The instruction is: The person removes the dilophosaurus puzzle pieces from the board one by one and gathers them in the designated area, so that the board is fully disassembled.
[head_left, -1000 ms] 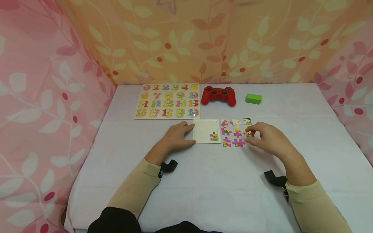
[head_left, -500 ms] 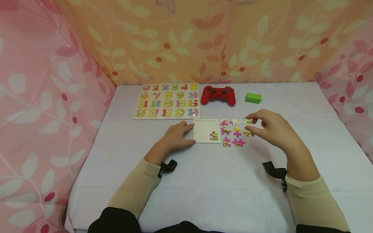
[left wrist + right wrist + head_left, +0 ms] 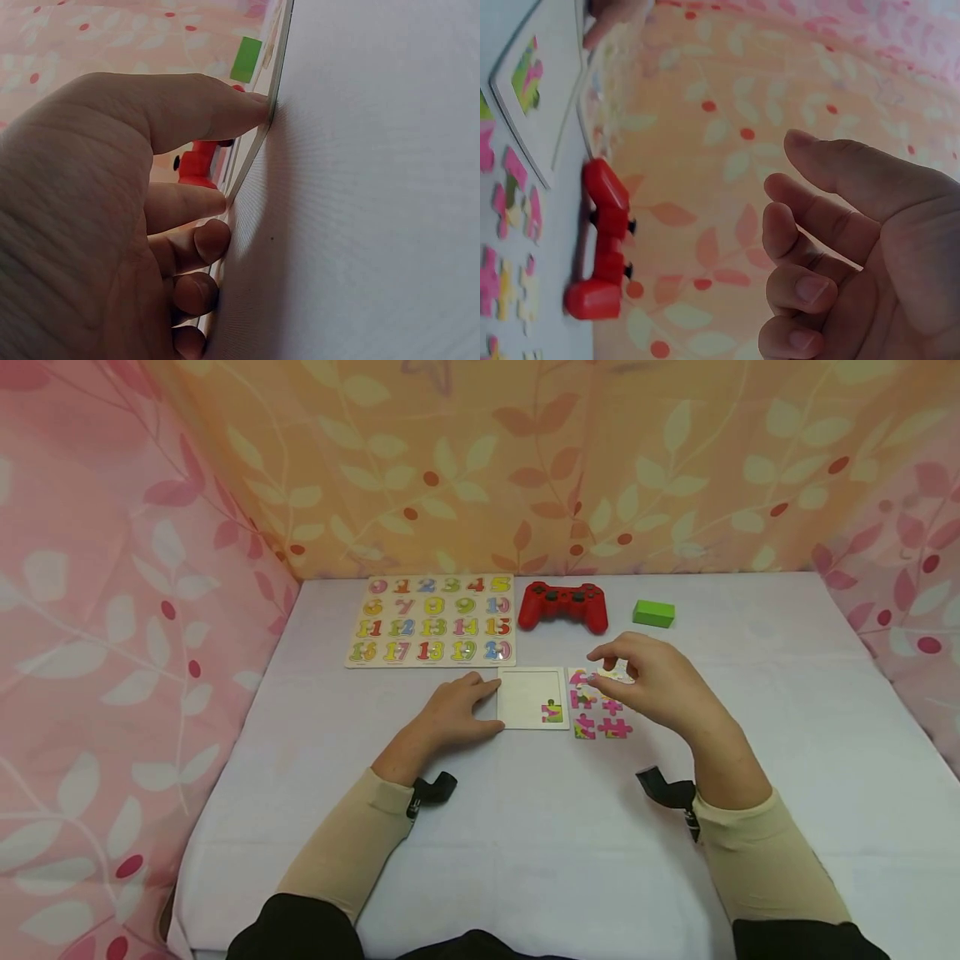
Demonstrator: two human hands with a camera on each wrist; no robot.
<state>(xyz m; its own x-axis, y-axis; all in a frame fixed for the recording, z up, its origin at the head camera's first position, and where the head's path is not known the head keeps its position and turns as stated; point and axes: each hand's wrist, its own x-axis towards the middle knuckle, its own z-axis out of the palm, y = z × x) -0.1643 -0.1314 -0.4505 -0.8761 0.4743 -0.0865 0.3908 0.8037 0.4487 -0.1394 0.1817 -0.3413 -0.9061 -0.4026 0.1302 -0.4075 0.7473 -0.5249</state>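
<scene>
A white puzzle tray point(image 3: 521, 697) lies mid-table, with one pink and green jigsaw piece point(image 3: 552, 711) in its lower right corner. At the tray's left edge, my left hand point(image 3: 446, 718) touches the rim with thumb and forefinger. In the left wrist view the forefinger and thumb of that hand point(image 3: 112, 202) meet the rim, other fingers bent. Loose jigsaw pieces point(image 3: 615, 727) lie in rows right of the tray. Above them hovers my right hand point(image 3: 660, 681), hiding some. In the right wrist view, nothing sits between the fingers of the right hand point(image 3: 870, 247).
Behind the tray lies a number puzzle board point(image 3: 431, 621). A red game controller point(image 3: 562, 606) is to its right, then a green block point(image 3: 654, 613). White cloth covers the table point(image 3: 525, 827); patterned curtains point(image 3: 480, 468) stand at the back and sides.
My right hand has moved from the rightmost column of loose pieces, first away from me, then left over the upper pieces. The left hand and the tray have stayed put.
</scene>
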